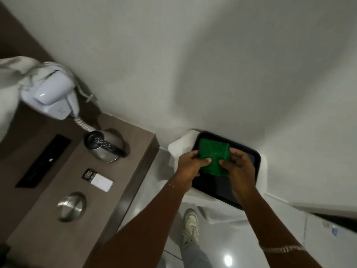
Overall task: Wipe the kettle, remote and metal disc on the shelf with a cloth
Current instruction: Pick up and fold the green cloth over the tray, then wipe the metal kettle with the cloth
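The green cloth (pixel 212 158) is folded into a thick pad and pinched from both sides, the left hand (pixel 191 163) with its grip clamped on the near-left edge and the right hand (pixel 238 167) clamped on the right edge, thumbs on top. It is held over a black tray (pixel 249 182) on a white ledge by the wall, well apart from the things to be wiped. Those sit on the brown shelf (pixel 123 171) to the left: the kettle (pixel 105 146) at the far end, the remote (pixel 97 179) in the middle, the metal disc (pixel 71 206) nearest. The step seems to be readying the cloth; it would go best folded flat with a clean face outward, then passed to one hand so the other can steady the kettle. The hairdryer cord (pixel 83 123) hangs close to the kettle and could snag.
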